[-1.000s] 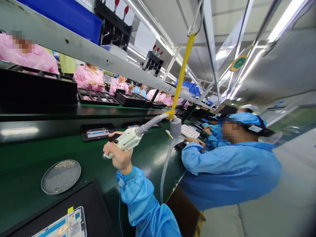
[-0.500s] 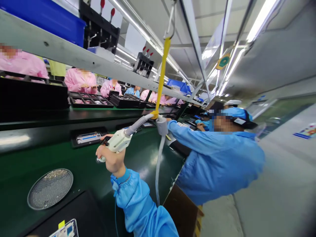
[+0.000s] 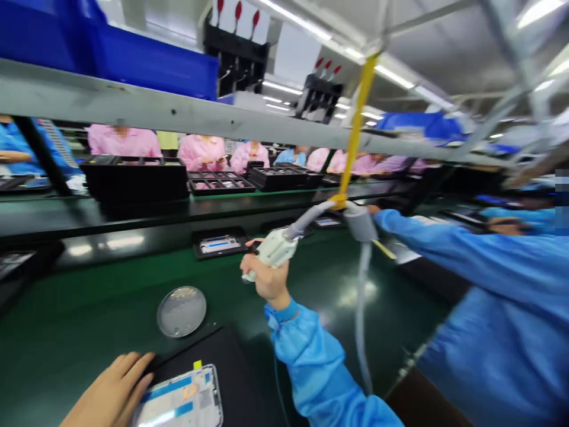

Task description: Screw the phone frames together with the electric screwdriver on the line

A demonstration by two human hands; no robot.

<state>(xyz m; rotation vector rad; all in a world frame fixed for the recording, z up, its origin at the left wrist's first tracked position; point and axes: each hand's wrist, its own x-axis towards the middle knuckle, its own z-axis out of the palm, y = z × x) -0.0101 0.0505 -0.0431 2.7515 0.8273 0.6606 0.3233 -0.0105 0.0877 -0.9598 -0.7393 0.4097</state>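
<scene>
My right hand [image 3: 268, 280] is closed round the grip of a pale air gun [image 3: 274, 249], held up above the green belt. A grey hose [image 3: 362, 284] runs from the gun's back and hangs from a yellow strap [image 3: 355, 133]. My left hand [image 3: 113, 391] lies flat with fingers stretched out on the left edge of a flat device panel [image 3: 184, 400], which rests on a black mat [image 3: 231, 367] at the near edge.
A round metal mesh grille [image 3: 181, 311] is set in the green belt [image 3: 66, 320]. Another panel in a black tray [image 3: 219, 243] lies farther back. A co-worker's blue sleeve [image 3: 444, 249] reaches across at the right. Black trays [image 3: 133, 178] and people in pink stand beyond.
The view has swung left and down, so my left hand and the device panel came into sight. My right hand still holds the air gun in about the same pose.
</scene>
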